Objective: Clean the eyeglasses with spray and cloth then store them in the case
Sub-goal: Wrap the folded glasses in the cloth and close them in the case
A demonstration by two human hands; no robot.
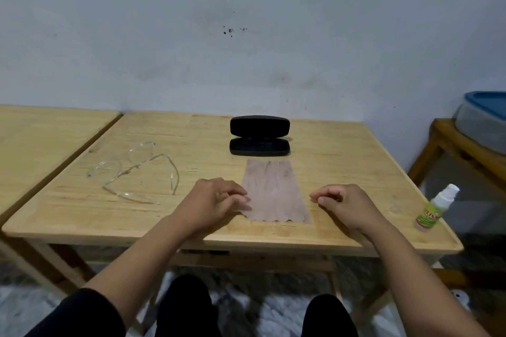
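Clear-framed eyeglasses [139, 154] lie unfolded on the left part of the wooden table [342, 161]. A black glasses case [259, 135] stands open at the back middle, nothing inside it. In front of the case a brownish cloth [273, 191] is spread flat. My left hand [216, 200] rests on the table with loosely curled fingers, the fingertips touching the cloth's left edge. My right hand [345, 205] rests just right of the cloth, fingers loosely curled and holding nothing. A small spray bottle [432, 213] with a white cap and green label stands near the table's right edge.
A second wooden table [41, 139] adjoins on the left. At the right, a grey bin with a blue lid [484, 117] sits on a wooden stand. A wall runs right behind the table. My knees are under the near edge.
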